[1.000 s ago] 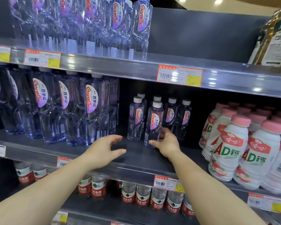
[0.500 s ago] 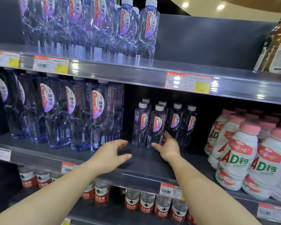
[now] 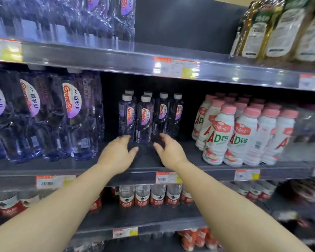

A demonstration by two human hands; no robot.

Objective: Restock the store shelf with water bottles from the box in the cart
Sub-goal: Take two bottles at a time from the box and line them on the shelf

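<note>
1. The shelf (image 3: 91,164) is carrying large water bottles (image 3: 75,117) on the left and white milk drinks (image 3: 224,135) on the right.
2. Small water bottles (image 3: 144,120) are standing clustered between them.
3. The left hand (image 3: 116,155) and right hand (image 3: 169,151) are reaching beneath that cluster, fingers spread and gripping nothing; blur is hiding whether fingertips are touching bottles.

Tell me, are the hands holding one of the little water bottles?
No, nothing is held. The left hand and right hand hover open over the shelf, just before the small water bottles.
</note>
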